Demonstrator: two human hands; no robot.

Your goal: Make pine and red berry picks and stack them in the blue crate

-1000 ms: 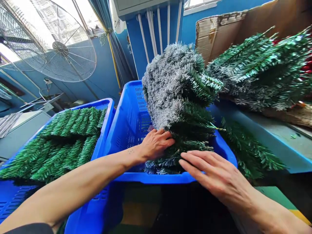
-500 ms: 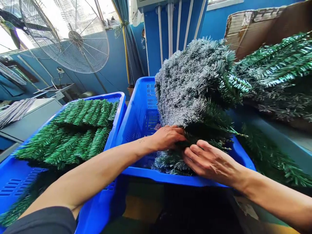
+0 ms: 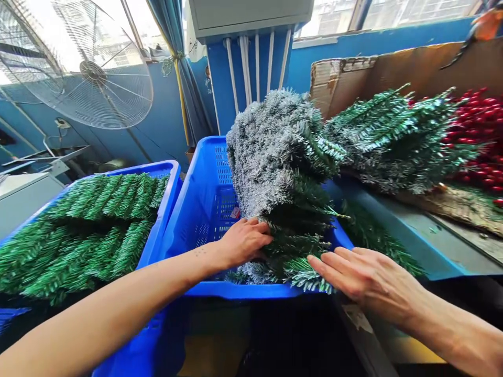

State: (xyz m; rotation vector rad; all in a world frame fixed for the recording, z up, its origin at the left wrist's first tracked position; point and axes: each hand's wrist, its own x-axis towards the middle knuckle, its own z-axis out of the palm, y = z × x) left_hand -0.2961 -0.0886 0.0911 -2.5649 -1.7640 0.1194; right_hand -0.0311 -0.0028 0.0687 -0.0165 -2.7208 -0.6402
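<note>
My right hand (image 3: 361, 275) is nearest, at the front right of the blue basket (image 3: 243, 289), its fingers stretched out and loosely together, not clenched, their tips at a frosted-tipped sprig (image 3: 310, 275) that pokes over the basket's front rim. My left hand (image 3: 247, 241) reaches inside the basket, fingers curled against the lower edge of the snowy bundle (image 3: 267, 152); their tips are buried, so I cannot tell whether they pinch anything. That bundle stands tilted inside the basket, rising above its rim — top-heavy, I'd judge, and liable to topple if I push low down. The sprig could bend against the rim if pressed, and the thin stem (image 3: 338, 213) jutting at the basket's right might scratch me or snag. Left of the basket, green branches (image 3: 98, 225) fill another crate (image 3: 168, 178); beyond its right side lie more frosted branches (image 3: 393, 136) — red berries (image 3: 479, 136) beside them.
</note>
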